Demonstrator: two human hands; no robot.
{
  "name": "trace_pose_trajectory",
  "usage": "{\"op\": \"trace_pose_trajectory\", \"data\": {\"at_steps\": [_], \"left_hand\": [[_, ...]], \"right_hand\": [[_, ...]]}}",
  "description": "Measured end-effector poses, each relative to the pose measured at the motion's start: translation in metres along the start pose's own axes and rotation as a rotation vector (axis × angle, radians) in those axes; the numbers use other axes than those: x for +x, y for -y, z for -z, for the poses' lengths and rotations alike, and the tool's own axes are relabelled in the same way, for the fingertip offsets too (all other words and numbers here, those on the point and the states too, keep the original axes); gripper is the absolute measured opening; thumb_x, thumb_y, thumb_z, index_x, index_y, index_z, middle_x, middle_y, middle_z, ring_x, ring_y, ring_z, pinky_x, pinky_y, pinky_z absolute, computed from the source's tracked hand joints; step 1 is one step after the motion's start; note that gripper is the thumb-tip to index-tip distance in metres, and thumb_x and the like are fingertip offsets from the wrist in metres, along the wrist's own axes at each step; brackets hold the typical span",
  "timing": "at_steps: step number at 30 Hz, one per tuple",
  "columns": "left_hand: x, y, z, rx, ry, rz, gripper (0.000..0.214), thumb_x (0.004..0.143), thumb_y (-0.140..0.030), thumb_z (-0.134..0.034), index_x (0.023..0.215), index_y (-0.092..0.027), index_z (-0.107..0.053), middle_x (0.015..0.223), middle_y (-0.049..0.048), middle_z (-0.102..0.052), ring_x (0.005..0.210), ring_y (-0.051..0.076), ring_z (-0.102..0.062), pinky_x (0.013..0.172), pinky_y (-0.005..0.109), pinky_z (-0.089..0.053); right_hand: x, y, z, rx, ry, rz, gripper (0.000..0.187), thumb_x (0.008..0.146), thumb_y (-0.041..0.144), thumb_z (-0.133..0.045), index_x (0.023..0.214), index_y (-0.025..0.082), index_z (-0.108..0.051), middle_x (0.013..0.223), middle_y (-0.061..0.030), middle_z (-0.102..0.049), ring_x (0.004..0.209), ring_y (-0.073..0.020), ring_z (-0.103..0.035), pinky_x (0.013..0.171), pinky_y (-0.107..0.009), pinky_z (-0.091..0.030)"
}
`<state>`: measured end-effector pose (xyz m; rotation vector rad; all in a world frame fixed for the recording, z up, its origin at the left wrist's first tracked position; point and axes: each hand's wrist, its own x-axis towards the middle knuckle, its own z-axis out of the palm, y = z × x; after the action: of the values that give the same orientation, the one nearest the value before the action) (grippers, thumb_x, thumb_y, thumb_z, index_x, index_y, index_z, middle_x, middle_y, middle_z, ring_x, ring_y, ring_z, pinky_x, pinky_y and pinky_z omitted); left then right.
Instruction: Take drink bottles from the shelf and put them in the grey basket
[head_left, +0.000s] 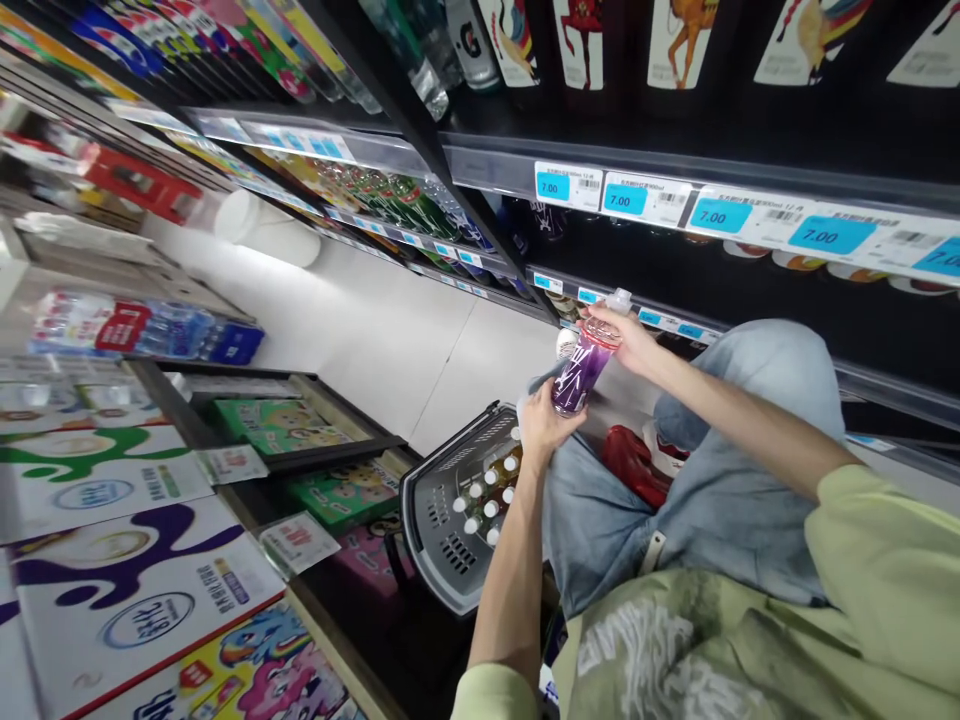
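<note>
Holding a purple btl [577,375] w/ both hands, the person sits or squats low by the drink shelf [487,155]. The left hand [551,425] grips the btl's low end, & the right hand [619,335] is wrapped round it up near the clear cap [619,299]. So both hands are full w/ the same thing. The purple btl is up in the air over the jeans [600,510], btwn the shelf & the basket [435,500], not in either one. As for how far along: prob. part way, b/c the basket has a bunch of btls in it, but this one isn't in there. How much is left, can't tell. The cap looks on, & the purple drink shows through the side; how full it is, can't tell. The gray basket is on the left, near the left arm. The small btls [491,508] inside stand close together w/ white caps up; some look brown, some pale. The arm hides part of the basket, so no sure count. Black btls w/ animal pics [679,45] stand up on the shelf, over the blue price tags [626,200]. Green btls [405,205] are on shelves farther off. There's also a white bucket [266,230] on the floor, & big boxes [142,590] on the far left.
</note>
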<state>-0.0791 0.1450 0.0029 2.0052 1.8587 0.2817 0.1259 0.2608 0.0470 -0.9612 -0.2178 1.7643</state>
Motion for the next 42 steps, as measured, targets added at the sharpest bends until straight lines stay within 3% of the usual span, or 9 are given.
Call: {"op": "trace_pose_trajectory", "data": {"at_steps": [8, 12, 15, 18, 22, 27, 30, 37, 42], "left_hand": [[0.002, -0.005, -0.001, 0.031, 0.023, -0.001, 0.081, 0.081, -0.054, -0.088, 0.146, -0.017, -0.057, 0.131, 0.0139, -0.076, 0.12, 0.031, -0.075, 0.106, 0.041, -0.058], [0.001, -0.001, 0.006, -0.047, 0.013, -0.027, 0.089, 0.08, -0.059, -0.089, 0.15, -0.018, -0.053, 0.135, 0.0119, -0.075, 0.119, 0.027, -0.075, 0.105, 0.037, -0.058], [0.0, 0.001, 0.011, -0.052, 0.064, -0.066, 0.103, 0.077, -0.061, -0.091, 0.159, -0.018, -0.045, 0.13, 0.0102, -0.077, 0.116, 0.027, -0.076, 0.104, 0.037, -0.058], [0.002, -0.002, 0.011, 0.034, 0.1, -0.113, 0.098, 0.077, -0.063, -0.09, 0.156, -0.017, -0.052, 0.121, 0.0104, -0.079, 0.114, 0.031, -0.076, 0.107, 0.04, -0.056], [0.005, -0.007, 0.004, 0.139, 0.114, -0.098, 0.078, 0.08, -0.067, -0.084, 0.137, -0.016, -0.066, 0.108, 0.0134, -0.08, 0.107, 0.034, -0.077, 0.105, 0.044, -0.056], [0.007, -0.005, 0.0, 0.095, 0.07, -0.051, 0.076, 0.08, -0.064, -0.085, 0.134, -0.015, -0.064, 0.114, 0.0137, -0.079, 0.113, 0.032, -0.075, 0.105, 0.042, -0.056], [0.007, -0.003, 0.002, 0.077, 0.071, -0.048, 0.076, 0.079, -0.061, -0.088, 0.134, -0.016, -0.062, 0.12, 0.0142, -0.077, 0.117, 0.032, -0.074, 0.107, 0.041, -0.055], [0.003, -0.001, 0.006, 0.089, 0.111, -0.096, 0.091, 0.075, -0.058, -0.093, 0.149, -0.02, -0.055, 0.141, 0.0145, -0.071, 0.128, 0.033, -0.07, 0.113, 0.043, -0.053], [0.004, -0.006, 0.005, 0.173, 0.124, -0.071, 0.087, 0.079, -0.06, -0.088, 0.149, -0.017, -0.059, 0.123, 0.0151, -0.078, 0.117, 0.035, -0.074, 0.11, 0.044, -0.054]], "right_hand": [[0.005, -0.001, 0.004, 0.004, -0.056, 0.0, 0.027, 0.066, 0.016, -0.088, 0.081, 0.02, -0.066, 0.078, -0.0013, -0.073, 0.076, -0.0178, -0.074, 0.069, -0.028, -0.063], [0.005, -0.001, 0.009, -0.056, 0.165, 0.095, 0.027, 0.058, 0.022, -0.084, 0.075, 0.021, -0.062, 0.076, 0.001, -0.07, 0.076, -0.0179, -0.071, 0.07, -0.03, -0.061], [0.003, 0.001, 0.011, -0.087, 0.364, 0.059, 0.03, 0.056, 0.025, -0.085, 0.073, 0.021, -0.06, 0.075, 0.0023, -0.068, 0.076, -0.0186, -0.07, 0.07, -0.031, -0.06], [0.004, 0.001, 0.011, -0.112, 0.423, -0.002, 0.033, 0.054, 0.025, -0.086, 0.072, 0.021, -0.058, 0.074, 0.0023, -0.067, 0.075, -0.0191, -0.07, 0.07, -0.033, -0.061], [0.009, -0.006, 0.007, -0.178, 0.308, 0.049, 0.035, 0.06, 0.028, -0.09, 0.082, 0.02, -0.064, 0.081, -0.0015, -0.073, 0.079, -0.0192, -0.073, 0.073, -0.031, -0.061], [0.014, -0.018, 0.007, -0.202, -0.029, 0.064, 0.031, 0.068, 0.027, -0.092, 0.085, 0.02, -0.067, 0.082, -0.0017, -0.075, 0.072, -0.0172, -0.072, 0.068, -0.029, -0.062], [0.015, -0.019, 0.01, -0.1, -0.129, -0.006, 0.023, 0.069, 0.023, -0.084, 0.079, 0.019, -0.064, 0.079, -0.0038, -0.075, 0.068, -0.0188, -0.072, 0.063, -0.031, -0.062], [0.016, -0.013, 0.011, -0.034, 0.049, -0.001, 0.029, 0.056, 0.026, -0.08, 0.079, 0.021, -0.062, 0.074, 0.0003, -0.071, 0.07, -0.0198, -0.072, 0.064, -0.032, -0.063], [0.017, -0.011, 0.006, -0.116, 0.066, -0.013, 0.022, 0.065, 0.021, -0.081, 0.08, 0.02, -0.064, 0.076, -0.0018, -0.074, 0.072, -0.0197, -0.073, 0.066, -0.031, -0.063]]}}
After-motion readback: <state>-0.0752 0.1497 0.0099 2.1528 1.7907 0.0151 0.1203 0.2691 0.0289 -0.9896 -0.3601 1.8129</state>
